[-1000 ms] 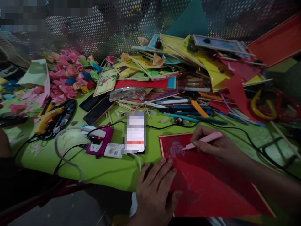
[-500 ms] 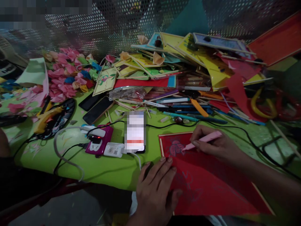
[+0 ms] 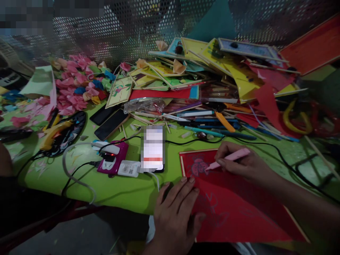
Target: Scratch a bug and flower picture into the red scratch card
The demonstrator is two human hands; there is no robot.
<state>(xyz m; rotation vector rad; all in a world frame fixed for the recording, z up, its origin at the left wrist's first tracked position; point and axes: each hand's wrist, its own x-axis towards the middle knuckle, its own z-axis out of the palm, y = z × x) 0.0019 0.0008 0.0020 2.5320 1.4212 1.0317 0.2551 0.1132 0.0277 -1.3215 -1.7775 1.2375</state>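
My right hand [image 3: 243,162] is closed on a pink pen [image 3: 230,158], and the tip touches a pale drawing at the upper left of a red framed sheet [image 3: 239,209]. My left hand [image 3: 175,214] lies flat with its fingers stretched out, pressing the sheet's lower left corner at the near edge of the green table [image 3: 119,193]. A lit phone [image 3: 152,148] lies just left of the sheet.
A purple power bank [image 3: 113,157] with white cables sits left of the phone. Two dark phones [image 3: 107,122], a yellow glue gun [image 3: 54,131] and pink paper flowers [image 3: 73,88] fill the left. Framed coloured cards [image 3: 212,60] and pens [image 3: 202,122] pile behind. A black cable [image 3: 287,166] crosses right.
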